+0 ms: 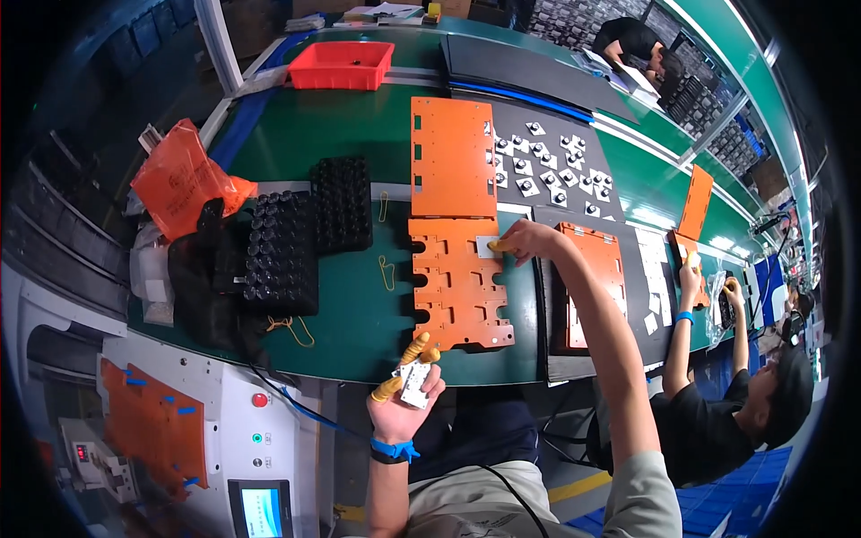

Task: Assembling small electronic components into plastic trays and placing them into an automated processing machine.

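My left hand (pixel 399 414) wears yellow finger cots and a blue wrist strap. It is closed around a few small white plates with dark holes (pixel 415 384), near the table's front edge. Ahead of me lies an orange hinged fixture: its lower panel (pixel 459 309) has rows of cutouts, and its upper panel (pixel 453 157) lies folded back beyond it. With fingertips in yellow cots, my right hand (pixel 529 240) pinches a square white plate (pixel 486 247) at the lower panel's upper right. Whether that plate lies fully flat is hard to see.
Black trays of round black parts (pixel 282 251) stand left, beside an orange bag (pixel 184 179). Small white plates with black knobs (pixel 552 166) cover a dark mat. A second orange fixture (pixel 592 278) sits right. A red bin (pixel 341 65) is far back. A co-worker (pixel 726 403) works at right.
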Motion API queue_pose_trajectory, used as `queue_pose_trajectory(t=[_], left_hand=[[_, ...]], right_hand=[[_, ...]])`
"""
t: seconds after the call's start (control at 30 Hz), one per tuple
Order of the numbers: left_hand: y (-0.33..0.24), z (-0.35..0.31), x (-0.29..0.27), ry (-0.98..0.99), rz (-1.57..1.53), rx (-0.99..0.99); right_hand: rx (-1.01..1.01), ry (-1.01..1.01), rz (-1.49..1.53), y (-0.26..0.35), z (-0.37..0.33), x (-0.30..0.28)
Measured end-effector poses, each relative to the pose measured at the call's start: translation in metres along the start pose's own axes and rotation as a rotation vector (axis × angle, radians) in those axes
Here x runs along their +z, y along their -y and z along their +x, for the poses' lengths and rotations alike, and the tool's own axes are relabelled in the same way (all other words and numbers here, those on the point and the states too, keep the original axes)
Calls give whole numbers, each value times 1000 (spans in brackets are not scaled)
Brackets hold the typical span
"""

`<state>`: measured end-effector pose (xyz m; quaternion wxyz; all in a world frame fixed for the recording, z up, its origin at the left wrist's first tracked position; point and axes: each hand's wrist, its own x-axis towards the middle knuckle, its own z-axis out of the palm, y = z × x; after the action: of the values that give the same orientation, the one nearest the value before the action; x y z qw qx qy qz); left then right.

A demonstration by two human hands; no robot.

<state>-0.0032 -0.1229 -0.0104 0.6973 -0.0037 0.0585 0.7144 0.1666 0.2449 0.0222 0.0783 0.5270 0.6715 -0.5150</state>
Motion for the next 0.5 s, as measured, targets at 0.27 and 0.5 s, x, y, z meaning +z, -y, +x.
queue_pose_trajectory(t=[0.27,0.5], left_hand=[[-5,8,-1,42,35,43],[-7,12,13,-171,222,66]], right_hand=[[-250,-576,-779,30,-40,16],[-1193,-19,-699,105,-160,140]])
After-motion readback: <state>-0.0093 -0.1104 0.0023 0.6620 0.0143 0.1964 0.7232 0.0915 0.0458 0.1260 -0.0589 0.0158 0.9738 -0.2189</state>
